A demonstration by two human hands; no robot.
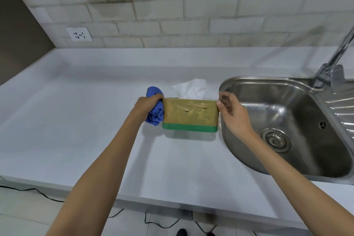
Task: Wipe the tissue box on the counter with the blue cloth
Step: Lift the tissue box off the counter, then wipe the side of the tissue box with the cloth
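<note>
Box [190, 115] sits on the counter [76, 120] just left of the sink [287, 120], long side running left-right across the person, w/ a white tissue [192, 88] poking out the top, behind the front face from where they stand. Tan sides, green strip along the bottom.

So both hands are basically bracketing it, one per short end. Left hand [148, 104] is closed round a bunched-up blue cloth [156, 110] and the cloth is pressed right against the box's left end. Right hand [230, 110] is at the box's right end, on the sink side, fingers [223, 96] loosely open and just the tips pinching/touching the top right corner, prob steadying it. Can't tell how firm that hold is tbh.

Key thing imo: cloth hand is on the left end, and the long faces run off to the right from there. So the natural swipe would be left to right along the front or top, towards the sink, w/ the right hand as the stop so the box doesn't slide off the counter edge into the bowl. Front face looks shiny, prob wrapped in tape, so the cloth should glide easy.
</note>
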